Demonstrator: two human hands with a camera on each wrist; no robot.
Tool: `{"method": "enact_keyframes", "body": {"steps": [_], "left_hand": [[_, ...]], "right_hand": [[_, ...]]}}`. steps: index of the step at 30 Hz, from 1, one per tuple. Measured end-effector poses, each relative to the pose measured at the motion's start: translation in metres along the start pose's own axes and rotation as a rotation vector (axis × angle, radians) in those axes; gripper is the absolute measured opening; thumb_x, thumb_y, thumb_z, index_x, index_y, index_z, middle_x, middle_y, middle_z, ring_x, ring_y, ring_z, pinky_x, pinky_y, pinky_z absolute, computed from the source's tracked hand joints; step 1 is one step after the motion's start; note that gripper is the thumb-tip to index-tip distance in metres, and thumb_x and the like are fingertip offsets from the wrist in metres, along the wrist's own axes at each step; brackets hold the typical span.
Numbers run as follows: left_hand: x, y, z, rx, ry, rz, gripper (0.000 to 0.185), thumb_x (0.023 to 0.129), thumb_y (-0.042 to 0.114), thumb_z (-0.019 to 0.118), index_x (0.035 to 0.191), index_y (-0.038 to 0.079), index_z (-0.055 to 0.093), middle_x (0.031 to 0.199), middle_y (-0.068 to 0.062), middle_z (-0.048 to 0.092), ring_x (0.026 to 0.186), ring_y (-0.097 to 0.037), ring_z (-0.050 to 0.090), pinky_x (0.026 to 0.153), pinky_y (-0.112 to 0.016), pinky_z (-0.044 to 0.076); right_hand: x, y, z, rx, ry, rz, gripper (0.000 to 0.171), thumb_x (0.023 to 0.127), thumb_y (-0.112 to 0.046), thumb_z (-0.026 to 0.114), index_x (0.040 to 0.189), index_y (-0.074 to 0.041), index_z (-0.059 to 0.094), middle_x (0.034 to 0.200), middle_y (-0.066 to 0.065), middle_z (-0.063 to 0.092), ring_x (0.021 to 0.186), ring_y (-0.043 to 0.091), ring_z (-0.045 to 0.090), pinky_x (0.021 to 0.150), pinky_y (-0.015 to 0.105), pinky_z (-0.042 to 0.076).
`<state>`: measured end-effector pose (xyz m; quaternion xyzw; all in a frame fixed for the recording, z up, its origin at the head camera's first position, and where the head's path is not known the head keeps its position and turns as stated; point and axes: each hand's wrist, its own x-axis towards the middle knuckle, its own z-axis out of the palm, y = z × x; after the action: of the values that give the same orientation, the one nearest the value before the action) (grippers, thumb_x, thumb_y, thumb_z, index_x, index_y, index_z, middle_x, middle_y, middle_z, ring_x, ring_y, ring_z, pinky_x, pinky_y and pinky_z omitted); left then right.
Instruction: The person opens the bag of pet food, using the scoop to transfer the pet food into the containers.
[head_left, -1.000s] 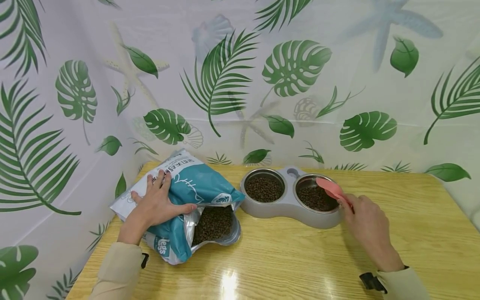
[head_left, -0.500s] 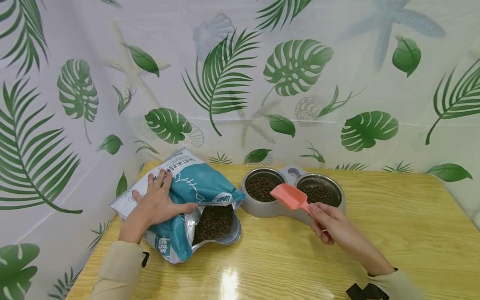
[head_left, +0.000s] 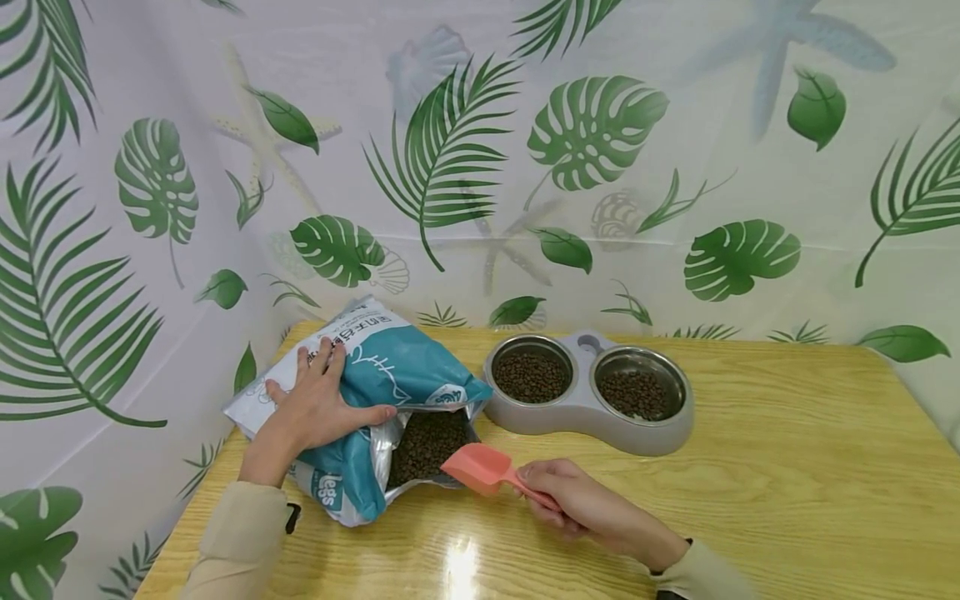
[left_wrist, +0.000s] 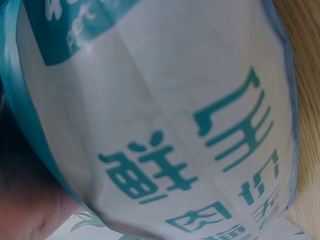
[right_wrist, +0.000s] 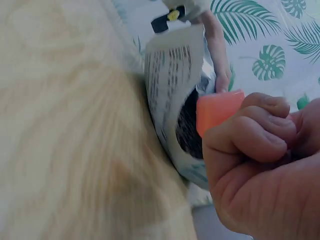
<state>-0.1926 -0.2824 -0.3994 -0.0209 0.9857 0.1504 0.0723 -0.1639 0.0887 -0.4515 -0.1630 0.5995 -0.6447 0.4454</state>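
Note:
A teal and white pet food bag (head_left: pixel 408 354) lies on its side, its mouth facing right and brown kibble (head_left: pixel 429 446) showing inside. Spread over the top of the bag is my left hand (head_left: pixel 311 408), fingers straight and thumb near the opening. My right hand (head_left: pixel 581 500) grips the handle of a coral-pink scoop (head_left: pixel 480 468), whose tip overlaps the lip of the bag's mouth in the head view. In the right wrist view the curled fingers (right_wrist: pixel 255 130) hide the handle, and the scoop (right_wrist: pixel 217 111) stands in front of the bag's dark opening.
Right of the bag, a grey double bowl stand (head_left: pixel 585 417) holds two steel bowls with kibble, the left bowl (head_left: pixel 531 375) and the right bowl (head_left: pixel 637 392). They rest on a wood-grain table (head_left: pixel 787 467). A leaf-print cloth (head_left: pixel 480 167) hangs along the back and left.
My right hand has carried the scoop from over the right bowl leftward and toward me, to the bag's mouth. The left hand stays in place on the bag.

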Motion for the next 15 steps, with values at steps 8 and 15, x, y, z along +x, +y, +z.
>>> {"method": "enact_keyframes", "body": {"steps": [8,15], "left_hand": [[0.001,-0.001,0.001,-0.007,-0.001,-0.002,0.134,0.077,0.086,0.061,0.165,0.001,0.004,0.172,-0.025,-0.001,0.155,-0.055,-0.008,0.103,-0.092,-0.001],[0.0,0.0,0.001,-0.009,0.0,0.001,0.135,0.077,0.086,0.061,0.165,0.002,0.004,0.172,-0.024,-0.001,0.155,-0.055,-0.008,0.103,-0.092,-0.002]], "right_hand": [[0.028,0.005,0.017,0.462,-0.239,0.109,0.025,0.111,-0.029,0.038,0.101,-0.015,0.057,0.057,-0.012,0.042,0.044,0.0,0.032,0.044,0.015,0.027],[0.048,0.008,0.025,0.7,-0.343,0.115,0.028,0.113,-0.026,0.027,0.103,-0.016,0.051,0.058,-0.013,0.039,0.044,-0.001,0.032,0.047,0.016,0.016]]}}
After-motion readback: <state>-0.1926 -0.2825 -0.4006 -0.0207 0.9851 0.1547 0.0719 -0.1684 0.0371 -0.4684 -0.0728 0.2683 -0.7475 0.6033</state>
